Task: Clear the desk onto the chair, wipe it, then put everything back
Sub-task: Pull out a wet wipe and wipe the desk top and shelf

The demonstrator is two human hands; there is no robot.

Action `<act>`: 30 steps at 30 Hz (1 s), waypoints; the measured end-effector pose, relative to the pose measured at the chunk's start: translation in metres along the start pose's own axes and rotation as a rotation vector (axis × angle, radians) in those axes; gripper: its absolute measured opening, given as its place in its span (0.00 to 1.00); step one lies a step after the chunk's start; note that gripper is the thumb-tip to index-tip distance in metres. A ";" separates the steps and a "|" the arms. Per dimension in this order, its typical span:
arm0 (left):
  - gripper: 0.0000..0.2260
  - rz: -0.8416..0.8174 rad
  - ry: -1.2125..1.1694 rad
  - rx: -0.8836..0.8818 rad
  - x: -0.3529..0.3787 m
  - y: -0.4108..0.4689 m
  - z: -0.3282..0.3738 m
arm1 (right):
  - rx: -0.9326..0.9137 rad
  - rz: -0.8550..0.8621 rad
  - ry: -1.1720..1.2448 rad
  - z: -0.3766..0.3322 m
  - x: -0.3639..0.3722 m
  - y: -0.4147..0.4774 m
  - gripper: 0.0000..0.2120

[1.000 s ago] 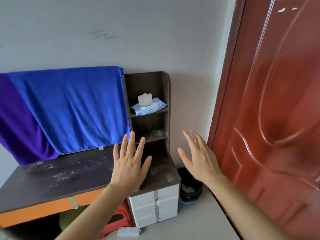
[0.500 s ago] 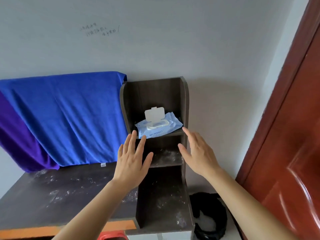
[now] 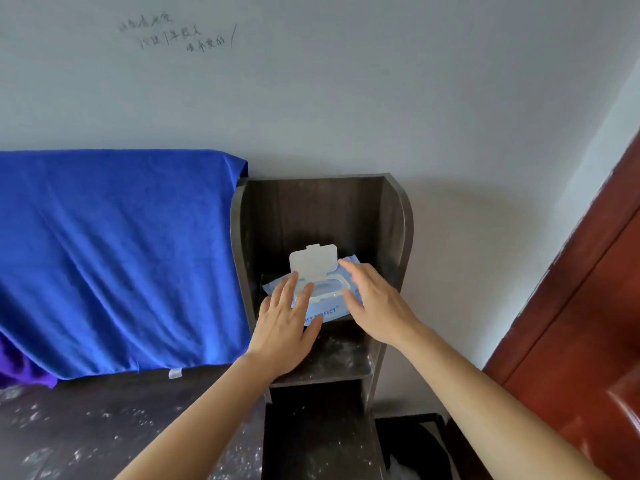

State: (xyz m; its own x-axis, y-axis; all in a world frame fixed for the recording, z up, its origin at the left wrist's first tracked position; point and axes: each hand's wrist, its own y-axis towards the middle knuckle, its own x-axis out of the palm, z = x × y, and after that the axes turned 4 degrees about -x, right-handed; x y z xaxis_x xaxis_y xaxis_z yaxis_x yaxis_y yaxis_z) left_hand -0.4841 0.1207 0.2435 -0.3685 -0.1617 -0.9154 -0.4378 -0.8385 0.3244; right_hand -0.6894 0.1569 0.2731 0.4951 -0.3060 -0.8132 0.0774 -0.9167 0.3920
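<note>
A light blue pack of wet wipes (image 3: 323, 311) with its white flip lid (image 3: 313, 261) standing open lies on the upper shelf of the dark wooden shelf unit (image 3: 398, 230). My left hand (image 3: 285, 327) reaches the pack's left end with straight fingers laid on it. Over the pack's right end lies my right hand (image 3: 375, 299), its fingers straight too. Neither hand grips the pack. The dark desk top (image 3: 104, 431) at the lower left is dusted with white specks.
A blue cloth (image 3: 114, 258) hangs over the desk's back, with a purple cloth (image 3: 20, 372) at its lower left. A red-brown door (image 3: 588, 323) stands at the right. A black bin (image 3: 415, 448) sits on the floor beside the shelf unit.
Both hands have moved forward and up from in front of the shelves onto the pack of wipes. The view has closed in on the shelf unit.
</note>
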 end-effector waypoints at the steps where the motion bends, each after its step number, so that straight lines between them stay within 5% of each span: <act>1: 0.27 -0.009 -0.010 0.007 0.004 0.008 -0.003 | 0.014 0.003 -0.013 0.002 0.004 0.010 0.25; 12: 0.26 0.101 -0.149 0.000 0.036 0.034 -0.033 | 0.022 -0.013 -0.080 0.034 0.063 0.045 0.20; 19: 0.23 0.174 -0.045 -0.054 0.040 0.025 -0.022 | -0.142 0.014 -0.111 0.039 0.066 0.045 0.12; 30: 0.23 0.092 0.052 -0.077 0.037 0.025 -0.015 | -0.141 0.015 -0.037 0.044 0.060 0.043 0.12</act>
State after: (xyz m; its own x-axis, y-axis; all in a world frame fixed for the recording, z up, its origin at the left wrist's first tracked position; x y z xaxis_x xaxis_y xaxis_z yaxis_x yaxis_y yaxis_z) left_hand -0.4967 0.0861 0.2143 -0.3607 -0.2646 -0.8944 -0.3391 -0.8561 0.3900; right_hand -0.6940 0.0879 0.2222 0.4653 -0.3306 -0.8211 0.1925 -0.8676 0.4584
